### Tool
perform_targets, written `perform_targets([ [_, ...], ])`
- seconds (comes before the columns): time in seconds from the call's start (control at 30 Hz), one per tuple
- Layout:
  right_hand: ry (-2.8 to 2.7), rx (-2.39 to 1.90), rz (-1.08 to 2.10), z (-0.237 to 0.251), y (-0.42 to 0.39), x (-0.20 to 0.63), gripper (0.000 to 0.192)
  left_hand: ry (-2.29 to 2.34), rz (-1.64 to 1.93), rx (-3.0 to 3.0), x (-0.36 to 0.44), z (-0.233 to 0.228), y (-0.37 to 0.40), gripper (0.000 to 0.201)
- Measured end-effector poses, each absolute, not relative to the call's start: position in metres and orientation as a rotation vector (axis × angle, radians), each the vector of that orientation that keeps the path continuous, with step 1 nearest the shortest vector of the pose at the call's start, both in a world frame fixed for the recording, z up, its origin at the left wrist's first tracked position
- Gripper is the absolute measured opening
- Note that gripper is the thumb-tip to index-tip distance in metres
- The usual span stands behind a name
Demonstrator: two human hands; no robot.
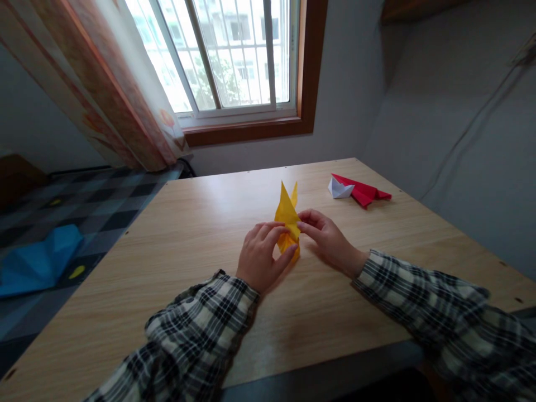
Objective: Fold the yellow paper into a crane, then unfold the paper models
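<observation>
A yellow folded paper figure (pixel 287 212) with two pointed tips stands upright on the wooden table, between my hands. My left hand (pixel 263 252) curls round its near left side, the fingers on the front and the thumb low by its base. At the figure's right edge, my right hand (pixel 326 234) pinches the paper between thumb and fingertips. Part of the lower body is hidden behind my left fingers and thumb.
Farther back on the right of the table (pixel 201 234) lie a small white paper boat (pixel 340 188) and a red folded paper plane (pixel 363 191), touching or overlapping. A blue folded paper (pixel 44 258) rests on the checked bed cover (pixel 113 192) at left. A window stands behind.
</observation>
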State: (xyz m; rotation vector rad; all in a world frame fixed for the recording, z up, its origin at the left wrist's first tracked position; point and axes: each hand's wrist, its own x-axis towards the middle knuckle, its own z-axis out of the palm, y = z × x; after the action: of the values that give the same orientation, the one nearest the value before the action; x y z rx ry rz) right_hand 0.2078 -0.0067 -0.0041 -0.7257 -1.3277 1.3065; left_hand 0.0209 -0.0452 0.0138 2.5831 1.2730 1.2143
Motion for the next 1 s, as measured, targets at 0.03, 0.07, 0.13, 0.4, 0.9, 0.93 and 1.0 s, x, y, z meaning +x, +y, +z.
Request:
perform_targets([
  [0.03,-1.363,-0.712,1.329,-0.003,-0.008,0.208,0.018,1.241,1.224,2.516,0.022,0.014,-0.045,0.024],
  [0.07,-1.404,-0.696,1.348,-0.003,-0.01,0.208,0.02,1.212,1.227,2.445,0.022,0.013,-0.044,0.025],
  [0.13,-1.513,-0.668,1.336,-0.002,-0.013,0.209,0.024,1.184,1.212,2.305,0.021,0.013,-0.043,0.025],
  [0.4,-1.581,-0.603,1.263,-0.005,-0.016,0.21,0.015,1.215,1.194,1.883,0.016,0.004,-0.033,0.036],
  [0.9,-1.693,-0.683,1.03,0.014,-0.024,0.214,0.021,1.041,1.174,1.496,0.022,0.004,-0.033,0.052],
  [0.93,-1.684,-0.684,1.019,0.013,-0.023,0.214,0.021,1.04,1.174,1.496,0.022,0.005,-0.033,0.054],
  [1.0,-1.671,-0.688,0.997,0.012,-0.023,0.216,0.02,1.032,1.164,1.49,0.022,0.005,-0.033,0.058],
])
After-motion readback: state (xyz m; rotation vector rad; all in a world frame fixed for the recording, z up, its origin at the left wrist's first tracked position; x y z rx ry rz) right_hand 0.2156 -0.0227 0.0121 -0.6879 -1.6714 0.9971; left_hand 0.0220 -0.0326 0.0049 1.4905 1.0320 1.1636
